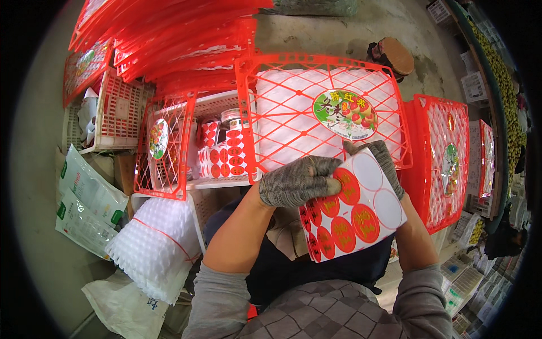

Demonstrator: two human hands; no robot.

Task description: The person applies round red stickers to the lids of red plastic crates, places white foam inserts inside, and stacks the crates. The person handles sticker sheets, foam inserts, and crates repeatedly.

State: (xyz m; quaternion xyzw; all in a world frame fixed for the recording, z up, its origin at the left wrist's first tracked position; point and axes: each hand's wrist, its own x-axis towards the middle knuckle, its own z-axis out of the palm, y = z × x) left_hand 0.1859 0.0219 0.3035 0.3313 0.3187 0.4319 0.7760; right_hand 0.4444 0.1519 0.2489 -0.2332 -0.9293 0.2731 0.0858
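Observation:
My left hand [296, 181], in a grey knit glove with bare fingertips, grips the left edge of a folded stack of sticker sheets [353, 222]. The sheets carry red ovals with gold characters; two ovals on the right side are blank white. My right hand [384, 159], gloved alike, is behind the sheets' upper right edge. Its fingertips point left, close to the oval label [345, 113] on a red plastic lattice lid [302, 133]. The sheets hide part of this hand, so its grip is unclear. White foam padding [279, 97] shows beneath the lattice.
Red lattice lids [182, 46] are piled at back left. A white crate [199, 183] holds more sticker sheets [224, 156] and tape rolls [233, 116]. Bundled foam netting [154, 245] lies at left, and red baskets [442, 165] stand at right. A stool [394, 55] is behind.

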